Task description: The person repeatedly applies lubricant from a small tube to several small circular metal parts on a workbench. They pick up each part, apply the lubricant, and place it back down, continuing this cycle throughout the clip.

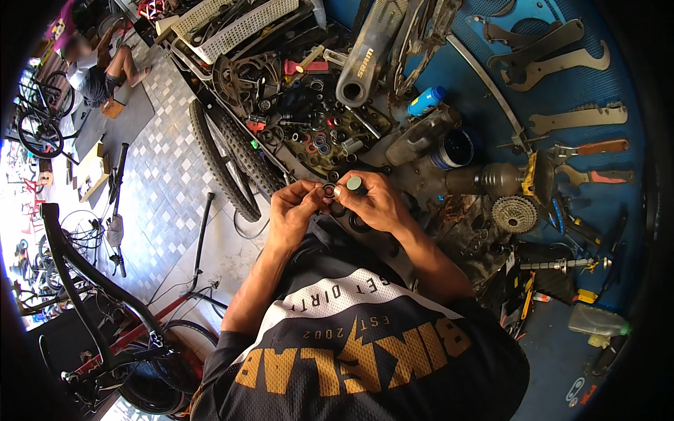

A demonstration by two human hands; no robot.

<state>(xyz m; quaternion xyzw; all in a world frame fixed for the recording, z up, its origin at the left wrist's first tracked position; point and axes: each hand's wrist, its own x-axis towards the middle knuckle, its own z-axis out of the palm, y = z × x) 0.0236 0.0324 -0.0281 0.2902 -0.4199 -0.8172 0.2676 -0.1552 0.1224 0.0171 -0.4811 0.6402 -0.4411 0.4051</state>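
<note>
Close in front of my chest, both hands meet at a small dark ring (328,191) with a reddish inside; it looks like a bearing. My left hand (295,209) pinches it between thumb and fingers. From the other side, the thumb of my right hand (377,205) reaches to the ring's edge. Held in the curled fingers of my right hand is a tool whose round green handle end (356,184) points up; the rest of it is hidden. Just beyond the hands lies a tray (302,160) strewn with small rings, bearings and metal parts.
A bicycle tire (210,165) stands left of the tray. To the right are a blue bottle (426,101), an open blue tub (472,147), a cassette (514,214) and several wrenches (579,121). A bike frame (91,281) stands at lower left; a person (105,74) sits on the floor beyond.
</note>
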